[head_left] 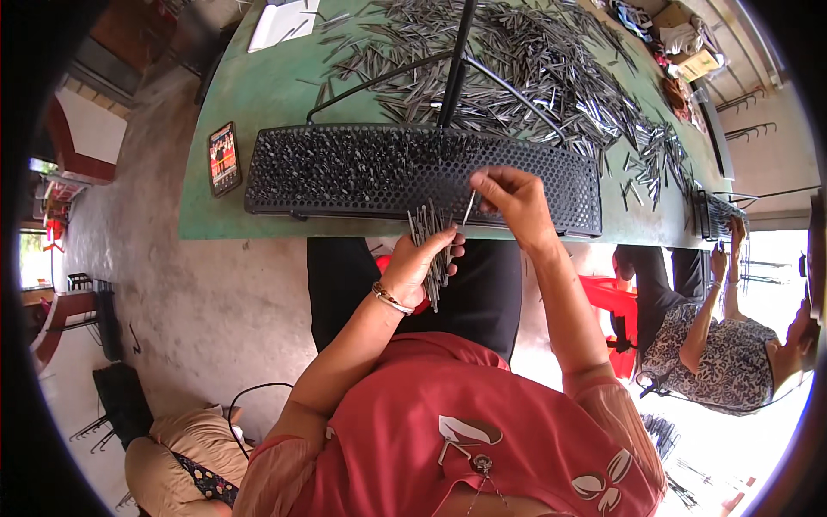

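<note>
The left hand (418,267) is closed around a bundle of thin grey rods (422,226), their ends fanning out above and below the fingers. Just above and to the right of that grip, the right hand (521,207) pinches a single rod (469,208) between thumb and fingers, its lower end near the left fingertips. Directly beyond both grips lies a long black perforated tray (579,196), set along the near edge of the green table (258,90). Left of the right hand's pinch, its holes are crowded with dark pieces whose pale tips glint; right of the pinch, rows of plain round holes show. A black metal frame (457,73) rises just behind the tray, and farther from the grips spreads a large heap of loose rods (543,65). Well to the left of the left hand, past the tray's end, lies a phone (224,159) with a lit screen. Far to the right of the right hand, a co-worker's hands (719,263) are at a second perforated tray (713,217); what that one holds is too small to tell
</note>
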`<state>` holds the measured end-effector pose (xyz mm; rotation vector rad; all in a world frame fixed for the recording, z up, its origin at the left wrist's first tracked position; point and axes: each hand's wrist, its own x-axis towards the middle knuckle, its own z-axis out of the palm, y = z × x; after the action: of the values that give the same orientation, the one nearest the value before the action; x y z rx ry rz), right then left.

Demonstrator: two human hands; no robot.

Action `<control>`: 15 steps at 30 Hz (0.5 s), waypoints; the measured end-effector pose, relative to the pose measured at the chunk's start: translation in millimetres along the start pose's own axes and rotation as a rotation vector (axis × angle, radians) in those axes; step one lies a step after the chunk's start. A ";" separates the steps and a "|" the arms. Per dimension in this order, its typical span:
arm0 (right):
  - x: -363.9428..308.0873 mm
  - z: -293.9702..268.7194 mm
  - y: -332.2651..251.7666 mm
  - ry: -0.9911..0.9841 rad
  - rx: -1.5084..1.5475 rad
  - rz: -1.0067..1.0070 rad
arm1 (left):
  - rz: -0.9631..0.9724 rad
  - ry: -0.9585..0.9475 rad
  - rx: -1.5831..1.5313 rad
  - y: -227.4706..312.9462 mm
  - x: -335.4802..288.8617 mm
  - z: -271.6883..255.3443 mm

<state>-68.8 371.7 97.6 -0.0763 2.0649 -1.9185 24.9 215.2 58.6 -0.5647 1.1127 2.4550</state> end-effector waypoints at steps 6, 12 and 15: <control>13.5 10.6 0.8 0.044 0.050 -0.084 | 0.001 0.030 -0.064 3.8 0.8 3.8; 10.0 7.0 12.2 -0.051 -0.043 -0.013 | 0.056 0.029 0.003 2.4 1.8 2.3; 9.1 2.1 7.2 -0.107 -0.074 0.037 | 0.039 0.087 0.051 5.9 -1.7 6.3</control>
<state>-75.6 368.1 88.6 -0.1538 2.0515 -1.7771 22.1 216.1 66.9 -0.6446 1.2282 2.4479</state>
